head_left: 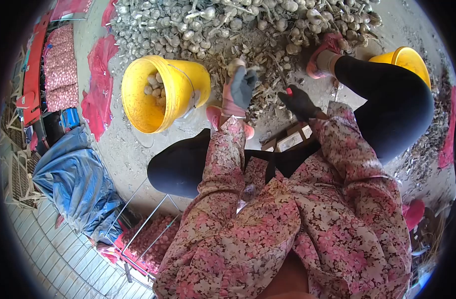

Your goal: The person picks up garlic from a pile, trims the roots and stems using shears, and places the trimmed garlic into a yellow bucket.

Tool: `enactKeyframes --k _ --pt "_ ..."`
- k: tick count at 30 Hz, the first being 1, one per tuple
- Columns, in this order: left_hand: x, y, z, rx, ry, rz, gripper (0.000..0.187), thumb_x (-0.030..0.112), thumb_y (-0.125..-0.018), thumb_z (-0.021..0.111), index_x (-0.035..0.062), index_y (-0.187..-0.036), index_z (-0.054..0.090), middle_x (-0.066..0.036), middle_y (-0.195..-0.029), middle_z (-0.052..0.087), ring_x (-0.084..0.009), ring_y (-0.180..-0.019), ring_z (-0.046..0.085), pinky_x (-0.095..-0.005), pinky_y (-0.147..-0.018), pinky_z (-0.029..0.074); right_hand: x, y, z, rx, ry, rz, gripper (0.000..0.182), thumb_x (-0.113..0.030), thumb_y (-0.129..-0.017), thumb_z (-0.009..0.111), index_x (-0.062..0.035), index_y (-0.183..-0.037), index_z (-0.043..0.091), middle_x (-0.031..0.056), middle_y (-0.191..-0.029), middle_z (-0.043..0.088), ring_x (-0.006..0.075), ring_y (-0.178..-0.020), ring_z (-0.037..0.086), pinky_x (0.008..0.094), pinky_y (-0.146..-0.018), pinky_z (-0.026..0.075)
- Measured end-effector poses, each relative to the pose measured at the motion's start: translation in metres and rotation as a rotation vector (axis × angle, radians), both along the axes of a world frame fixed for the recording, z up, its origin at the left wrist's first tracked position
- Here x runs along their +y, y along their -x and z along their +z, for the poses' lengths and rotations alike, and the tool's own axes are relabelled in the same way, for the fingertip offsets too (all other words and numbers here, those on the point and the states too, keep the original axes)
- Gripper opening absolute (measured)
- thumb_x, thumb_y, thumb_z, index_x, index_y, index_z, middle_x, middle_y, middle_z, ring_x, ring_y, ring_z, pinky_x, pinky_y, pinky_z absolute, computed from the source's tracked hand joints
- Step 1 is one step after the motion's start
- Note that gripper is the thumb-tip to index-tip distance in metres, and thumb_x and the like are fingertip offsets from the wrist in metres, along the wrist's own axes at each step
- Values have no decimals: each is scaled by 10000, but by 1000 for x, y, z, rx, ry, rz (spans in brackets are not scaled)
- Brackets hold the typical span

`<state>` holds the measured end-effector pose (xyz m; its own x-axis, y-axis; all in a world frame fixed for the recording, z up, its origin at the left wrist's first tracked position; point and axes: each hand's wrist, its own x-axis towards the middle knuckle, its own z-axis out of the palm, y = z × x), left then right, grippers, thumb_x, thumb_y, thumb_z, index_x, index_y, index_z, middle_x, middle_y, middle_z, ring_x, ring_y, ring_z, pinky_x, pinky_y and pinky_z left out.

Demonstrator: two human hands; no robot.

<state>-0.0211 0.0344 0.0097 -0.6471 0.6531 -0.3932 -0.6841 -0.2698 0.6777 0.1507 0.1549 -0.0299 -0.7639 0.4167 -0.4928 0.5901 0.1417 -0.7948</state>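
My left hand [242, 88], in a grey work glove, is closed around a garlic bulb [235, 66] that shows above the fingers. To its right, my right hand [300, 103] wears a dark glove and is closed on a small tool with a red end [289, 91]; the rest of the tool is mostly hidden. A yellow bucket [164, 112] lies tilted left of my left hand, with several trimmed garlic bulbs [156, 89] inside. Beyond both hands spreads a large heap of garlic with stems [228, 25].
Dry stalk scraps [273, 94] litter the floor between my feet. Another yellow bucket [406, 62] stands beyond my right knee. At left are pink netting [99, 79], filled mesh sacks [60, 67] and a blue tarp [78, 174]. A metal frame [148, 214] stands behind my left leg.
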Motion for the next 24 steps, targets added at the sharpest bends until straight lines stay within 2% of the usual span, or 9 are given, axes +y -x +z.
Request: enactKeyframes --k 1,2,7,9,11,12,15,20,24 --pt "2 2 1 -258 -135 81 330 130 -883 609 119 -1204 535 -38 -1160 589 -162 -1029 593 -351 -930 448 -6 0 8 13 58 -27 484 -448 -840 615 -1 -1015 549 203 -885 632 332 -830 631 394 -753 482" --pt "8 -2 6 -209 -141 74 255 216 -910 581 133 -1152 575 -12 -1100 615 -159 -999 601 -339 -918 434 -10 -2 13 17 53 -26 484 -448 -840 615 -1 -1015 549 203 -885 632 332 -830 631 394 -753 482" --pt "13 -22 18 -185 -29 -143 249 229 -875 608 102 -1089 607 -9 -1031 625 -171 -947 606 -319 -848 449 -13 2 50 273 393 -243 469 -400 -836 674 -20 -1080 547 125 -821 606 143 -797 553 310 -735 468" --pt "11 -27 20 -81 121 -185 255 223 -861 617 114 -1091 613 -5 -1020 623 -169 -905 608 -312 -776 452 -7 2 44 279 232 -281 455 -399 -846 662 -8 -1054 558 103 -828 621 154 -706 572 303 -672 480" --pt "8 -26 22 -44 93 -232 238 182 -872 599 128 -1103 613 -15 -1009 625 -165 -866 608 -322 -720 443 8 -3 44 46 454 -71 432 -401 -853 654 1 -987 571 54 -744 602 143 -555 542 295 -554 474" --pt "4 -26 24 -175 -71 -168 239 161 -878 586 132 -1113 609 -20 -1008 623 -162 -863 602 -325 -712 438 5 -1 48 -10 617 -269 383 -403 -857 649 -30 -920 588 14 -638 552 117 -447 482 291 -436 423" --pt "-2 -26 30 -321 -249 -92 315 94 -877 570 146 -1187 558 -36 -1048 606 -157 -861 581 -332 -712 435 3 9 59 142 758 -537 330 -390 -859 653 -67 -883 592 -9 -590 511 114 -453 487 281 -412 410" --pt "-3 -35 45 -19 -36 -294 518 26 -821 603 112 -1305 442 -30 -1064 573 -150 -846 564 -294 -722 442 6 20 91 428 807 -348 268 -321 -872 662 -59 -892 615 2 -649 583 91 -521 552 242 -469 456" --pt "-10 -35 43 -20 33 -366 537 27 -797 621 80 -1302 446 -22 -1033 574 -126 -848 563 -240 -704 446 9 21 77 323 719 -255 237 -292 -878 655 -62 -856 601 -13 -673 562 89 -564 553 244 -495 449"
